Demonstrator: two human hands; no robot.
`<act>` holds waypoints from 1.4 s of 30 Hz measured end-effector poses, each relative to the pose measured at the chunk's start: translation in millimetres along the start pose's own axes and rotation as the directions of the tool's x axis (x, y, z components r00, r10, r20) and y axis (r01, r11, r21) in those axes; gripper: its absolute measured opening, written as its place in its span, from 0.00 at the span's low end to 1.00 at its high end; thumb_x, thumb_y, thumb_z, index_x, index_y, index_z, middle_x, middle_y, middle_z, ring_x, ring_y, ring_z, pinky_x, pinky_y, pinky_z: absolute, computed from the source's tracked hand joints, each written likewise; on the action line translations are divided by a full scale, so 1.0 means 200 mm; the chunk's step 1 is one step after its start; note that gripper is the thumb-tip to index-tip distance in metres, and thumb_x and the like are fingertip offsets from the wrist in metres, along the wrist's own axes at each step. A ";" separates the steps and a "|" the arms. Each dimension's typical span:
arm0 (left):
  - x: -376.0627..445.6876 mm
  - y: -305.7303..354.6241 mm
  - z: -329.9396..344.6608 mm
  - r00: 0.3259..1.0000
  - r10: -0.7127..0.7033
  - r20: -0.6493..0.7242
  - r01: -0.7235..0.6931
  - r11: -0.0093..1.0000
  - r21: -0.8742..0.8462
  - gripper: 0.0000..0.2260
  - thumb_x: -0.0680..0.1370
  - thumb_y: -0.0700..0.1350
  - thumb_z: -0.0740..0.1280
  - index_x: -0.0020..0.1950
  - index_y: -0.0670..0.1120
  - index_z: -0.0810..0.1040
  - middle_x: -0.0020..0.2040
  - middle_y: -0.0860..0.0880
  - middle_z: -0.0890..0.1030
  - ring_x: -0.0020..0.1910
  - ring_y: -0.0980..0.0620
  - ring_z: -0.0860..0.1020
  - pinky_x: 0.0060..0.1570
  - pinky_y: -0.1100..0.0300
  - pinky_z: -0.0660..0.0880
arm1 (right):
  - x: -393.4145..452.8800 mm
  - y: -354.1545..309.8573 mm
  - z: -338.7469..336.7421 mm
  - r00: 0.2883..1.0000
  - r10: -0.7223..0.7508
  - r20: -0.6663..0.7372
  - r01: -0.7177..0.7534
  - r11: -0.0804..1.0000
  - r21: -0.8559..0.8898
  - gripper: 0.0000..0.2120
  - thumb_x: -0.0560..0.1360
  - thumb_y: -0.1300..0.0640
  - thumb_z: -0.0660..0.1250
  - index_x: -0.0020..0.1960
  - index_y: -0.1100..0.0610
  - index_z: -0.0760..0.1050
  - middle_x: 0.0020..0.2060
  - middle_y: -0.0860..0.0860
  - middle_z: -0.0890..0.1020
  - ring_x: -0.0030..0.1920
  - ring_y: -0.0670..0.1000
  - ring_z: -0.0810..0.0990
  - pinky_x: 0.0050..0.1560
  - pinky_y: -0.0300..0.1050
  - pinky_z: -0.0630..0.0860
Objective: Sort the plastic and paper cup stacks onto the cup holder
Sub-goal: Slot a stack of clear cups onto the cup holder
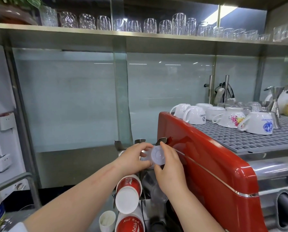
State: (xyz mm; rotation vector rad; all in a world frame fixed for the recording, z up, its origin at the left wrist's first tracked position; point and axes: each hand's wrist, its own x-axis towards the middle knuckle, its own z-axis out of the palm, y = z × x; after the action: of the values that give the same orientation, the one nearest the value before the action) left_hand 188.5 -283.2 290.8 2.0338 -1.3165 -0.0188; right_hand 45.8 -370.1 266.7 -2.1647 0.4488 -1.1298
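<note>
Nearest the camera, at the bottom edge of the view, a small white paper cup (107, 221) stands open-mouthed beside a red paper cup stack with white lettering (130, 224), and just beyond it a second red paper cup stack (128, 193) lies tilted in the metal cup holder (142, 197), its white base turned toward the camera. To the right of that, a slot of the holder seems to carry clear plastic cups, though they are too faint to be sure. Above these, both hands meet on the translucent plastic cup stack (154, 156), which is held on its side over the far end of the holder, base toward the viewer. The left hand (135, 158) curls round the stack from the left; the right hand (167, 166) pinches its base end with thumb below and fingers above. The stack looks light, thin-walled and slick, so it would likely crush or slip under a hard squeeze; a hold spread along its sides near the rims, where nesting stiffens it, seems safest. Just beside it on the right is the red espresso machine (206, 158), its grey grille top bearing upturned white ceramic mugs (196, 115). Farthest off, a steel shelf (89, 33) carries a row of clear glasses (178, 24).
</note>
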 end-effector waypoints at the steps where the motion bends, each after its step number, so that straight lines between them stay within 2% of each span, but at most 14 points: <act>1: 0.00 0.00 0.00 1.000 0.005 0.001 -0.005 1.000 0.013 0.23 0.68 0.55 0.73 0.62 0.63 0.73 0.58 0.60 0.77 0.55 0.62 0.78 0.57 0.54 0.78 | 0.00 0.01 0.01 1.000 0.004 0.007 -0.004 1.000 -0.003 0.32 0.74 0.65 0.68 0.75 0.51 0.62 0.72 0.48 0.67 0.72 0.48 0.65 0.70 0.39 0.61; 4: 0.01 0.01 0.00 1.000 0.025 0.006 -0.025 0.996 0.082 0.24 0.68 0.55 0.72 0.63 0.61 0.72 0.60 0.58 0.76 0.55 0.60 0.78 0.57 0.54 0.77 | 0.02 0.05 0.04 0.999 0.041 0.022 -0.041 0.999 -0.018 0.34 0.74 0.64 0.68 0.76 0.51 0.59 0.73 0.49 0.66 0.72 0.49 0.65 0.67 0.36 0.59; 8: 0.02 0.01 0.02 0.999 0.036 0.037 -0.042 0.983 0.178 0.25 0.70 0.53 0.71 0.66 0.58 0.69 0.62 0.55 0.74 0.57 0.57 0.76 0.59 0.55 0.75 | 0.03 0.08 0.07 0.999 0.034 0.010 -0.033 0.998 -0.051 0.30 0.72 0.66 0.68 0.72 0.54 0.65 0.68 0.53 0.69 0.67 0.53 0.70 0.63 0.35 0.61; 13: 0.04 -0.03 0.03 0.998 0.031 0.054 -0.044 0.966 0.256 0.25 0.70 0.54 0.67 0.66 0.56 0.68 0.63 0.54 0.74 0.61 0.55 0.74 0.62 0.54 0.73 | 0.05 0.15 0.12 0.999 -0.004 0.035 0.008 0.994 -0.107 0.31 0.71 0.65 0.68 0.72 0.53 0.67 0.63 0.54 0.71 0.61 0.55 0.74 0.63 0.48 0.72; 17: 0.04 -0.03 0.03 0.997 0.033 0.068 -0.050 0.961 0.273 0.25 0.70 0.53 0.67 0.67 0.55 0.68 0.64 0.52 0.73 0.61 0.54 0.75 0.62 0.53 0.73 | 0.06 0.17 0.14 0.997 0.009 0.077 0.000 0.993 -0.120 0.31 0.74 0.64 0.66 0.74 0.53 0.63 0.66 0.52 0.70 0.62 0.53 0.73 0.63 0.45 0.71; 30: 0.08 -0.04 0.08 0.998 -0.009 0.055 -0.009 0.949 0.315 0.24 0.69 0.54 0.67 0.65 0.57 0.68 0.60 0.53 0.76 0.55 0.53 0.77 0.58 0.53 0.75 | 0.08 0.24 0.18 0.993 0.033 0.111 -0.015 0.987 -0.159 0.29 0.75 0.62 0.64 0.75 0.53 0.62 0.67 0.53 0.69 0.62 0.54 0.74 0.61 0.46 0.72; 38: 0.05 0.01 0.06 0.996 -0.025 0.086 -0.010 0.923 0.384 0.24 0.73 0.50 0.67 0.69 0.54 0.68 0.64 0.50 0.74 0.63 0.50 0.74 0.63 0.53 0.71 | 0.07 0.21 0.16 0.989 0.073 0.132 -0.048 0.981 -0.186 0.30 0.73 0.62 0.64 0.74 0.52 0.63 0.64 0.54 0.69 0.59 0.56 0.75 0.58 0.49 0.74; 42: 0.03 0.05 0.02 0.990 -0.027 0.139 -0.034 0.908 0.418 0.22 0.73 0.50 0.64 0.68 0.58 0.69 0.60 0.51 0.76 0.61 0.50 0.75 0.61 0.52 0.72 | 0.06 0.18 0.15 0.984 0.110 0.140 -0.078 0.973 -0.219 0.30 0.73 0.62 0.63 0.73 0.51 0.63 0.64 0.54 0.69 0.59 0.57 0.75 0.58 0.48 0.74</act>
State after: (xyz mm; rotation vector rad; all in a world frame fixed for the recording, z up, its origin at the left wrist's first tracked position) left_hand 182.9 -292.8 296.2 2.4286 -1.5138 0.1351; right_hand 77.0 -391.4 238.1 -2.3660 0.6215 -0.8920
